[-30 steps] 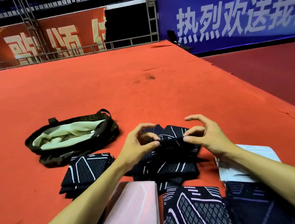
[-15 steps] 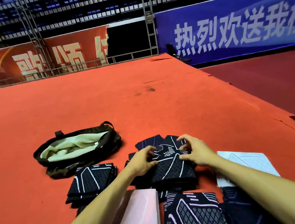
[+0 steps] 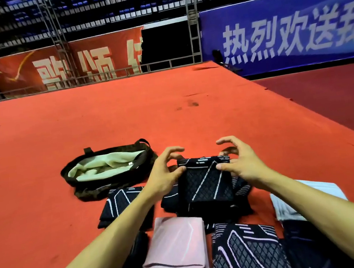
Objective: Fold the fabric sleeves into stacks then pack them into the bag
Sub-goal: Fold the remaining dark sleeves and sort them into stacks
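1. Step in hand: folding. The black sleeve (image 3: 207, 185) sits just right of the bag (image 3: 75, 182), lying on a loose pile (image 3: 242, 189) of dark sleeves. It is already doubled to a rough square.
2. Grip state: your left hand (image 3: 165, 175) pinches the sleeve's far left corner between thumb and fingers. Your right hand (image 3: 242, 161) pinches the far right corner, thumb on top and fingers curled over the far edge. Neither grip is spread.
3. Progress, as judged: several stacks are finished. Only pale lining shows inside the bag, so packing appears not yet begun.
4. Next move, as judged: square the edges, press the fold flat, then lay the sleeve on the black stack (image 3: 122, 200), which touches the bag's near side. Keep both corners pinched until the sleeve lands, or the fold may spring open.
5. Surroundings: the pink stack (image 3: 176, 245), the patterned stack (image 3: 246, 252) and the white stack (image 3: 281, 210) all lie nearer you than the bag and to its right, on the red carpet (image 3: 169, 112).
6. Obstructions: the bag's mouth sags partly closed, so expect to spread it before loading. Your forearms pass over the near stacks, so lift clear to avoid toppling them.
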The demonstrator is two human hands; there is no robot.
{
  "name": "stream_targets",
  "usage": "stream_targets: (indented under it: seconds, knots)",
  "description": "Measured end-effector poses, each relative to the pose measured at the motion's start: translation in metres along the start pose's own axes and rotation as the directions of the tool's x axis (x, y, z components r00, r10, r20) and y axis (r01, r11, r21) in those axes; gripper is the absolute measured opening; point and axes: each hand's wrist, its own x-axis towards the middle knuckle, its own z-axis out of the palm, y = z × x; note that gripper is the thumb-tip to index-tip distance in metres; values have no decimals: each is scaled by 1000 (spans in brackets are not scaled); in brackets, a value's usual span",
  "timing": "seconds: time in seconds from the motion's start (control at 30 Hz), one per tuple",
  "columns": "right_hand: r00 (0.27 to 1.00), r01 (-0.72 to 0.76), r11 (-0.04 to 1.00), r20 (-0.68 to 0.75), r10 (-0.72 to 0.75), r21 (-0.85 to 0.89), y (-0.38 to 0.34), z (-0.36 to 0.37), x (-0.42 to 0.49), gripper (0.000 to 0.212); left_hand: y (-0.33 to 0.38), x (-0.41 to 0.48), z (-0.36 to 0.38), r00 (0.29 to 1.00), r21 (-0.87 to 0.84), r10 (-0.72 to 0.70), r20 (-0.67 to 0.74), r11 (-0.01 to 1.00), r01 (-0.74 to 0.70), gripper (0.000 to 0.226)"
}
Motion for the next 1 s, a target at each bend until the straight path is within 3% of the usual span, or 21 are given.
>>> stream_targets:
  seconds: [0.1, 0.2, 0.3, 0.4, 0.57, 0.7, 0.77, 0.83, 0.93, 1.0]
  knots:
    - [997, 69, 997, 15, -69, 33, -31, 37, 8, 52, 14, -4, -48, 995, -90, -23, -100, 996, 14, 43]
    - [991, 110, 994, 75, -112, 28, -45, 84, 23, 50, 13, -17, -95, 980, -20, -48, -194, 999, 45, 40]
    - [988, 90, 996, 125, -88, -7, -32, 139, 37, 50, -12, -39, -130, 949, 60, -151, -275, 983, 174, 38]
    - [991, 72, 996, 114, -65, -55, -8, 186, 43, 49, -43, -56, -153, 903, 26, -256, -344, 959, 282, 38]
    - [997, 55, 980, 59, -44, -190, 13, 225, 53, 48, -82, -60, -173, 865, 75, -293, -408, 933, 351, 35]
    - [997, 70, 950, 59, -54, -305, 23, 231, 59, 47, -108, -57, -170, 876, 214, -242, -418, 911, 354, 33]
    - [990, 124, 889, 120, -78, -441, 28, 232, 58, 49, -114, -59, -164, 905, 338, -205, -372, 878, 338, 32]
    - [980, 195, 798, 139, -140, -571, 29, 233, 54, 50, -116, -62, -160, 933, 512, -78, -352, 818, 261, 35]
    - [942, 334, 773, 199, -268, -540, 26, 232, 49, 53, -108, -68, -163, 929, 572, 105, -355, 810, 127, 33]
    - [918, 369, 806, 317, -239, -462, 26, 232, 44, 63, -101, -75, -163, 973, 550, 86, -213, 834, 47, 36]
